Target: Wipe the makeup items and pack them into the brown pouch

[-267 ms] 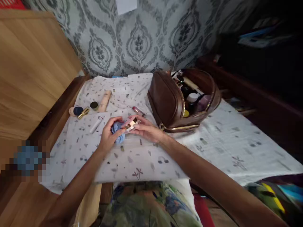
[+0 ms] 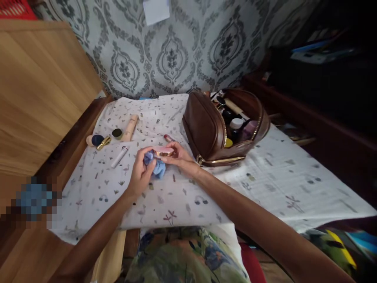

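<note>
My left hand [image 2: 143,169] is closed around a crumpled light-blue cloth [image 2: 159,169], part of which hangs below the fingers. My right hand [image 2: 181,158] grips a round pink compact [image 2: 164,151] with a shiny gold rim, its fingers at the right edge. The cloth is bunched against the compact's left side and underside. Both hands are over the patterned white cloth on the table. Just behind the compact lies a lipstick-like tube [image 2: 169,138]. Left of my hands rests a slim white tube [image 2: 119,157].
An unzipped brown makeup bag [image 2: 203,122], full of cosmetics, stands to the right. Further left lie a beige tube [image 2: 130,127], a dark-lidded jar [image 2: 117,133], a gold tube [image 2: 103,143] and a dark-capped item [image 2: 97,140]. A wooden panel [image 2: 44,98] rises at left.
The compact has turned from tilted to nearly level, its gold rim now facing me. More of the blue cloth hangs below my left fingers. The view has tipped slightly upward.
</note>
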Demonstrator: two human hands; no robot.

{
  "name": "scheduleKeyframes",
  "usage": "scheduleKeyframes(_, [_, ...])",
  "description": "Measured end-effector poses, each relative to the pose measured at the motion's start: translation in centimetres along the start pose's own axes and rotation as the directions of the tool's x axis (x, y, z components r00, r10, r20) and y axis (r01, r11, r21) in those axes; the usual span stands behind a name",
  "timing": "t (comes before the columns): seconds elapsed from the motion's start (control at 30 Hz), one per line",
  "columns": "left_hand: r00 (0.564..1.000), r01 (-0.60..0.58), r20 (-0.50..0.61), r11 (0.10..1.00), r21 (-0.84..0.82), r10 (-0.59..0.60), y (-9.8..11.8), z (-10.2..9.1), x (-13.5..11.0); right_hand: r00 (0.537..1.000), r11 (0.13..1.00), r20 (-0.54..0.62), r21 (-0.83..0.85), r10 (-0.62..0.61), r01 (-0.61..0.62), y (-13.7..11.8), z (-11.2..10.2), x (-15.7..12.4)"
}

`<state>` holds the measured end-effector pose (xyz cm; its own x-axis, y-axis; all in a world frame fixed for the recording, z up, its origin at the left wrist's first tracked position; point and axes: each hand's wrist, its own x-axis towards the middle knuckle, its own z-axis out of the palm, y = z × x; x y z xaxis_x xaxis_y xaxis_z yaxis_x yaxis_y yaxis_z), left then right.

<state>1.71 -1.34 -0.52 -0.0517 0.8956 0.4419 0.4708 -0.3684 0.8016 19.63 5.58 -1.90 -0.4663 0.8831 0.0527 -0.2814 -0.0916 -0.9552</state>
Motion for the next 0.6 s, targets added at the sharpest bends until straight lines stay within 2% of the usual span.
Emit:
scheduleKeyframes(0.07, [0.989, -0.149, -0.006, 0.984, 0.101, 0.15, 0.5, 0.4, -0.3, 0.999, 1.0, -0.034, -0.011, -0.024, 0.024, 0.0, 0.0, 0.2])
scheduleKeyframes(0.17, [0.926, -0.365, 0.007, 0.892, 0.265, 0.377, 1.0, 0.8, -0.6, 0.998, 0.999, -0.037, 0.0, -0.054, 0.054, 0.0, 0.0, 0.3])
scheduleKeyframes(0.27, [0.829, -0.556, 0.148, 0.763, 0.33, 0.54, 1.4, 0.8, -0.7, 0.997, 0.998, -0.048, 0.003, -0.061, 0.061, 0.2, -0.3, 0.4])
scheduleKeyframes(0.33, [0.785, -0.619, 0.219, 0.72, 0.313, 0.58, 1.6, 0.5, -0.5, 0.999, 1.0, -0.031, 0.015, -0.018, 0.018, 0.3, -0.6, 0.4])
scheduleKeyframes(0.37, [0.784, -0.62, 0.229, 0.726, 0.295, 0.577, 1.7, 0.3, -0.4, 1.0, 0.999, -0.006, 0.03, 0.015, -0.015, 0.3, -0.7, 0.4])
scheduleKeyframes(0.4, [0.805, -0.594, 0.219, 0.754, 0.282, 0.552, 1.8, 0.0, -0.1, 0.998, 0.997, 0.033, 0.051, 0.05, -0.052, 0.2, -0.8, 0.4])
scheduleKeyframes(0.5, [0.916, -0.398, 0.139, 0.889, 0.227, 0.375, 1.9, -0.6, 0.9, 0.974, 0.983, 0.189, 0.109, 0.123, -0.145, -0.4, -0.8, 0.0])
scheduleKeyframes(0.6, [0.976, -0.208, 0.068, 0.977, 0.044, 0.205, 1.7, -0.7, 1.9, 0.95, 0.966, 0.277, 0.173, 0.141, -0.193, -0.9, -0.5, -0.5])
